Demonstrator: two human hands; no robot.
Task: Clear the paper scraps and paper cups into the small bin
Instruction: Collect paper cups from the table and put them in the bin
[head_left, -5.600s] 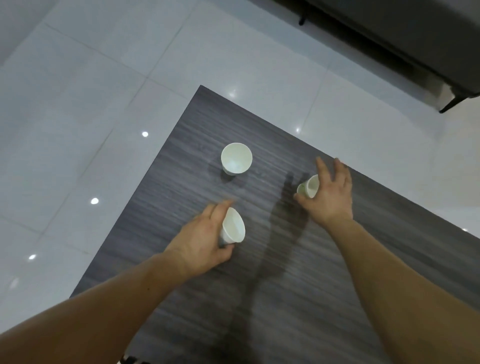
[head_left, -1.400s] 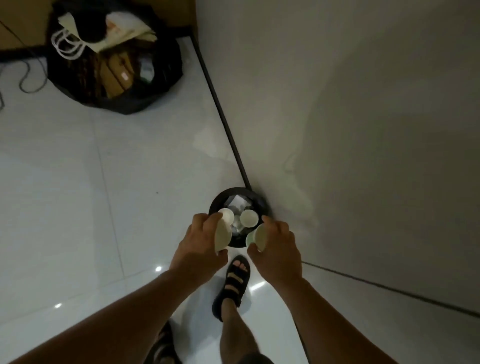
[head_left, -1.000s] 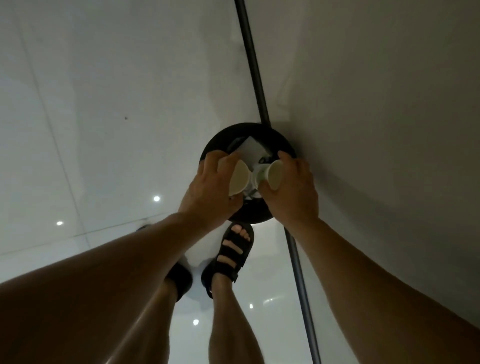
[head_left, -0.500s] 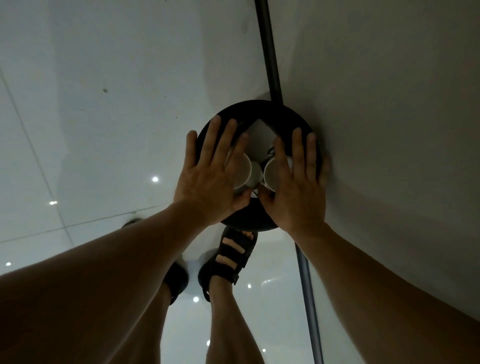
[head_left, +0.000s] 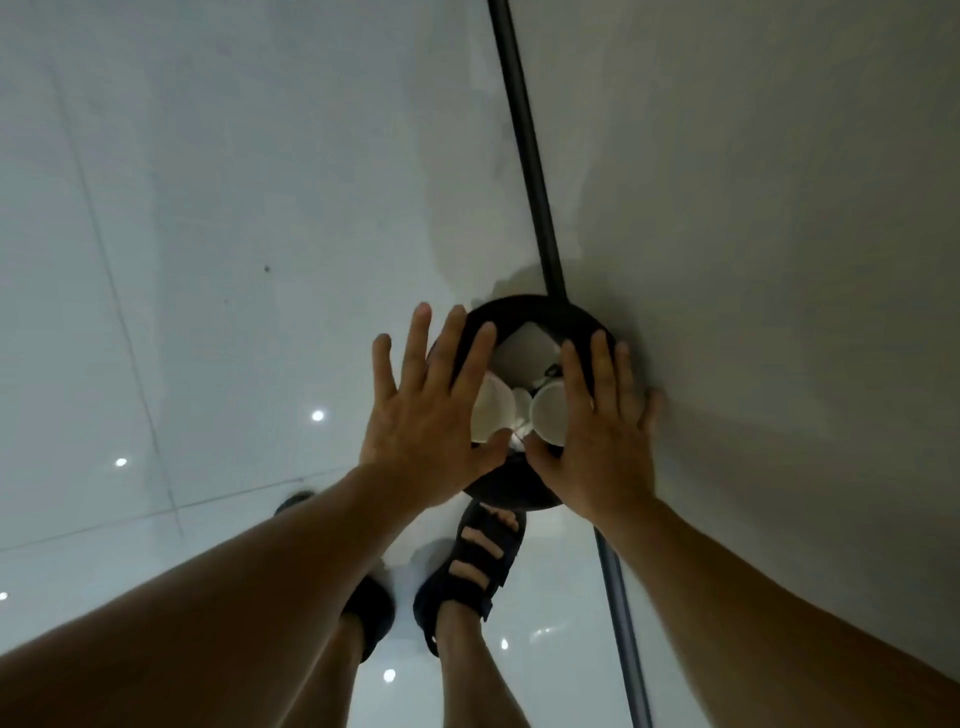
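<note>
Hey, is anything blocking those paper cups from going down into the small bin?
Nothing visible stands in the way. The paper cups already lie inside the mouth of the small bin, next to a white paper scrap. The left hand and right hand are spread open over them, gripping nothing.

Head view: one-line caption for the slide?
Left hand and right hand spread open over the small black bin by the wall, paper cups and paper scrap inside.
</note>
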